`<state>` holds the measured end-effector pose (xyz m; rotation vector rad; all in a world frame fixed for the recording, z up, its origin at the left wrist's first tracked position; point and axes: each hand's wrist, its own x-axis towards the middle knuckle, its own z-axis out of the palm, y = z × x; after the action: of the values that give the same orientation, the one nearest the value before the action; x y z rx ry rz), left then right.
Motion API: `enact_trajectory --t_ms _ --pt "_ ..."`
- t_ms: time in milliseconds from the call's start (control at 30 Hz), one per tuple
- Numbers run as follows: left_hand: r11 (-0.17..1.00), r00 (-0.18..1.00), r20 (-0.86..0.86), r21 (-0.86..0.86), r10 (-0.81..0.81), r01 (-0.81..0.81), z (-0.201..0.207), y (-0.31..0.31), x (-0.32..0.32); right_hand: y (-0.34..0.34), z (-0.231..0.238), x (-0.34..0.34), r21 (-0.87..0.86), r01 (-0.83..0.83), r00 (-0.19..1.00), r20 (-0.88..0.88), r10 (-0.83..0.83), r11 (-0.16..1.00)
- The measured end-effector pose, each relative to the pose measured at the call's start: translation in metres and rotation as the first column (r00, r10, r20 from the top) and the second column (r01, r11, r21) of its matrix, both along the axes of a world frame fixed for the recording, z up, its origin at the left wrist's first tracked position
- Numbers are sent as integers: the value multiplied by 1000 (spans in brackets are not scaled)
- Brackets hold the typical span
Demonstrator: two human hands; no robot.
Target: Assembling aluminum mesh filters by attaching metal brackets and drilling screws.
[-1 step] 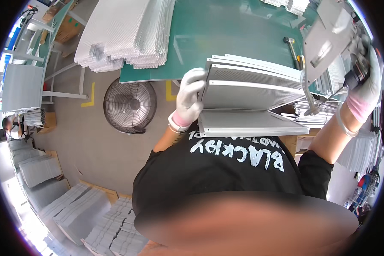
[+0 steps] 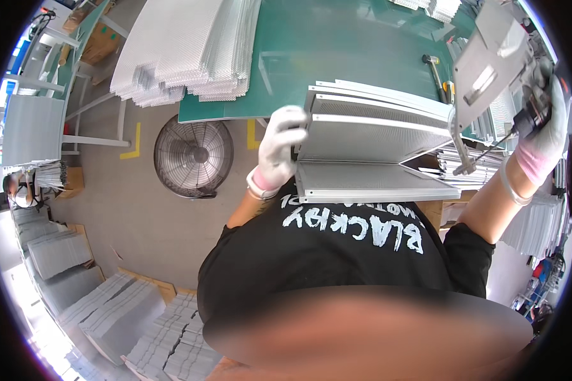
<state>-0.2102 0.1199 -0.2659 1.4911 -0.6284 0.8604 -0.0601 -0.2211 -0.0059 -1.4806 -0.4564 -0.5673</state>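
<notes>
My left hand (image 2: 282, 147), in a white glove, has its fingers bent against the left end of a tilted framed panel (image 2: 375, 136). This silver-edged panel with a fine mesh face leans above a flatter panel (image 2: 375, 181) close to my body. More framed panels (image 2: 388, 96) lean behind it. At the far right, my right hand (image 2: 551, 120), also gloved, grips a dark hand tool (image 2: 529, 119) with a thin metal shaft pointing down left. Beside that hand stands a grey slotted metal plate (image 2: 483, 82) with an arm reaching down by the panels.
Expanded mesh sheets (image 2: 190, 51) are piled on the green table (image 2: 318, 44). A hammer (image 2: 435, 76) lies toward the table's right. A round floor fan (image 2: 197, 155) stands at left. Stacked panels (image 2: 124, 314) fill the lower left. Another person (image 2: 24, 190) is far left.
My left hand has shifted slightly down and its fingers have come closer to the panel ends. The slotted plate has moved a little. My right hand has barely moved.
</notes>
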Motion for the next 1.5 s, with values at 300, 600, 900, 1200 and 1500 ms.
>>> enact_trajectory --t_ms 300,600,900,1200,1500 --pt "839 823 -193 3 -534 545 18 -1 -35 -37 -22 4 -11 -200 979 -49 199 980" --pt "941 897 -285 -114 -338 318 12 -11 -34 -64 -61 37 0 -272 962 -8 272 962" --pt "983 919 -358 -140 -161 118 13 -21 -25 32 -78 36 181 -396 917 21 399 900" --pt "960 939 -316 -277 -134 44 -3 -34 -27 54 -64 -4 215 -299 953 9 304 930" --pt "987 890 -435 -132 -137 87 20 -26 -29 159 -36 -51 439 -381 913 42 405 814"
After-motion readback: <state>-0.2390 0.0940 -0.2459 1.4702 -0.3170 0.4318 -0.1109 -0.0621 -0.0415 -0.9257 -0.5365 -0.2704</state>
